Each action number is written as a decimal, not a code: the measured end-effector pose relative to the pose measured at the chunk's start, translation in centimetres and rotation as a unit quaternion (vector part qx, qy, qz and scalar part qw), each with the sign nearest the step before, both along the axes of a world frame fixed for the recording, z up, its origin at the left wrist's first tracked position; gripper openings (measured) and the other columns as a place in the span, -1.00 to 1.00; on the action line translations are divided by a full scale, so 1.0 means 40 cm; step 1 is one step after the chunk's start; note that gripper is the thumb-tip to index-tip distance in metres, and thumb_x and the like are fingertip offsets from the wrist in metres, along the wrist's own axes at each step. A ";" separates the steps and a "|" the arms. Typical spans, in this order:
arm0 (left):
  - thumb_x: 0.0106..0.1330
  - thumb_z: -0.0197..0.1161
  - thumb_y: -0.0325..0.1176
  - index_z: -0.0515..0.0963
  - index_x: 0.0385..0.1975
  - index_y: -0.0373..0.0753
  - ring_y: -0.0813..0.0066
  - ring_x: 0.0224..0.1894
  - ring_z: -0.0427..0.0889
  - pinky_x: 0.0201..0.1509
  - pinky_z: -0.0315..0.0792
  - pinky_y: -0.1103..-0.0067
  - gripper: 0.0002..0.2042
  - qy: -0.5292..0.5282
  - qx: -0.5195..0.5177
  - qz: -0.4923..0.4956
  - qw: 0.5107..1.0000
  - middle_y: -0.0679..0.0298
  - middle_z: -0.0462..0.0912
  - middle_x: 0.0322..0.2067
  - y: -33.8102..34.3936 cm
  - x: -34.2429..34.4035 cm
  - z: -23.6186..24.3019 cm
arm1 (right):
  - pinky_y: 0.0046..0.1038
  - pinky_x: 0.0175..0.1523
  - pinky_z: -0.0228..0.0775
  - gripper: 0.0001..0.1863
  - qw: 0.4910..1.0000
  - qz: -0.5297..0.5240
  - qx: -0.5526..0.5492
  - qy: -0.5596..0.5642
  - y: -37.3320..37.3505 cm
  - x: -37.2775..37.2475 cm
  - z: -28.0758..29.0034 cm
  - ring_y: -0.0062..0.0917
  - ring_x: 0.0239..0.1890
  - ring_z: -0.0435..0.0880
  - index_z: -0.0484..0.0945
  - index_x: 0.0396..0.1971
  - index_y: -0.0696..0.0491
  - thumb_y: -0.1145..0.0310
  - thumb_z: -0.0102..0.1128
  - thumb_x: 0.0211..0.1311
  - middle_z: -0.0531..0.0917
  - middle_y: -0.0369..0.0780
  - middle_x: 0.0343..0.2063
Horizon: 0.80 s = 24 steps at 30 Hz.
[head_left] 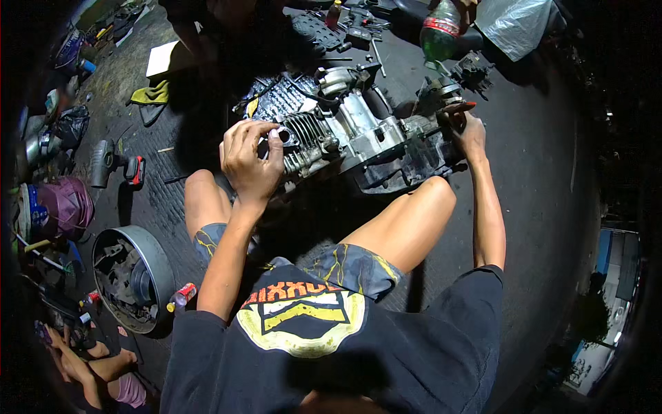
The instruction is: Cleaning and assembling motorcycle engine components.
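- Engine block [355,134] sits in front of the knees, finned cyl. [307,130] toward the L side, casing to the R. From my feed I'd guess it's placed there so both ends are in reach.
- L hand [252,155]: fingers bent, thumb spread from them, tips by the round port [284,137] at the cyl. end. Prob. steadying that end; can't tell if it's actually pinching.
- R hand [471,134]: curled at the opp. end, near a red-orange-tipped item [469,106]. Fingers mostly hidden, so I can't confirm a grip.
- Green bottle [440,40] w/ red label hangs neck-down above the R end; tilt looks deliberate, aimed at the casing. I can't make out any stream.
- Black pan-like part [396,169] beside the block, knee side.
- Further L: cordless power tool [103,164] w/ red-black batt. [136,170], yellow-and-grey cloth [152,94], metal tub [157,252] w/ loose parts, prob. to keep them together.
- Far lower L: co-worker's hand [56,338], well apart.
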<state>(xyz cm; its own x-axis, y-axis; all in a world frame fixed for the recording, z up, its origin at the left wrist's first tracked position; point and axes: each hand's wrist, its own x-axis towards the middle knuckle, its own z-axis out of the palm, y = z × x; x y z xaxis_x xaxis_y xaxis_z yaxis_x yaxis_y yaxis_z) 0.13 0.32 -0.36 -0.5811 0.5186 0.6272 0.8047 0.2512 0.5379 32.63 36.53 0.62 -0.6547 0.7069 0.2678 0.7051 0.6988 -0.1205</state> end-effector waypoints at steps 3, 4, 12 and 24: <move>0.26 0.31 -0.40 0.70 -0.31 -0.13 0.24 0.04 0.65 0.16 0.42 0.39 -0.93 0.000 0.008 0.004 1.000 0.31 0.74 -0.23 0.000 0.001 0.006 | -0.25 -0.19 0.56 -0.77 0.997 0.047 -0.052 0.042 -0.039 -0.039 -0.010 -0.12 -0.24 0.78 0.70 -0.20 0.07 0.30 0.38 0.19 0.77 -0.03 -0.33; 0.26 0.31 -0.40 0.70 -0.32 -0.13 0.24 0.03 0.65 0.15 0.42 0.39 -0.93 0.006 0.009 0.002 1.000 0.31 0.74 -0.23 0.001 0.001 0.010 | -0.27 -0.13 0.56 -0.78 0.995 0.101 -0.013 0.023 -0.060 -0.039 -0.045 -0.13 -0.18 0.77 0.71 -0.17 0.05 0.35 0.37 0.18 0.76 -0.04 -0.30; 0.18 0.31 -0.39 0.70 -0.34 -0.11 0.26 0.00 0.63 0.12 0.42 0.39 -0.91 0.007 0.021 -0.001 1.000 0.33 0.72 -0.26 0.001 -0.003 -0.002 | -0.12 -0.07 0.55 -0.70 0.998 -0.035 0.025 -0.048 -0.044 -0.066 0.013 -0.03 -0.23 0.72 0.69 -0.26 0.07 0.16 0.40 0.15 0.75 -0.02 -0.36; 0.28 0.30 -0.42 0.69 -0.33 -0.17 0.22 0.01 0.65 0.17 0.43 0.39 -0.94 -0.004 0.024 -0.009 1.000 0.25 0.73 -0.25 0.002 0.003 0.007 | -0.06 -0.13 0.52 -0.72 0.997 0.006 0.008 -0.077 -0.048 -0.108 0.058 0.02 -0.19 0.70 0.66 -0.20 0.06 0.19 0.33 0.20 0.73 0.03 -0.31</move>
